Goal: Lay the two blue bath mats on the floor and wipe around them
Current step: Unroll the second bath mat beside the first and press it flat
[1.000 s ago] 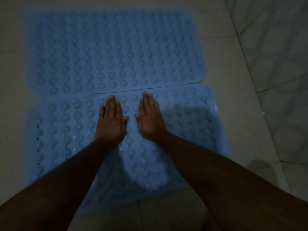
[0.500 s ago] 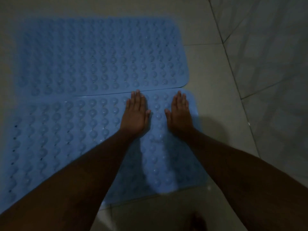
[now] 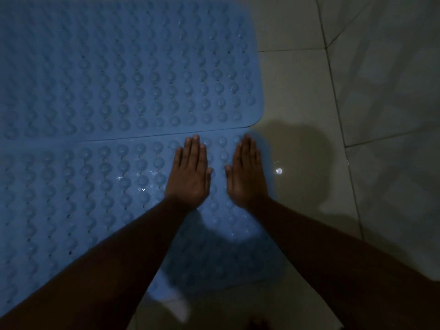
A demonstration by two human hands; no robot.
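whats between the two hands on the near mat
Only a bare strip of the near mat, its raised bumps showing, lies between the left hand and the right hand in the head view; both rest flat, palms down.

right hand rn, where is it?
Head view: right hand lies flat at the near mat's right edge, beside the left hand, just below the far mat.

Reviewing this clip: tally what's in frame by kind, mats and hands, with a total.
Blue bath mats: 2, the far mat and the near mat, both flat on the tiled floor
Bare hands: 2, left hand and right hand, palms down on the near mat
Total: 4
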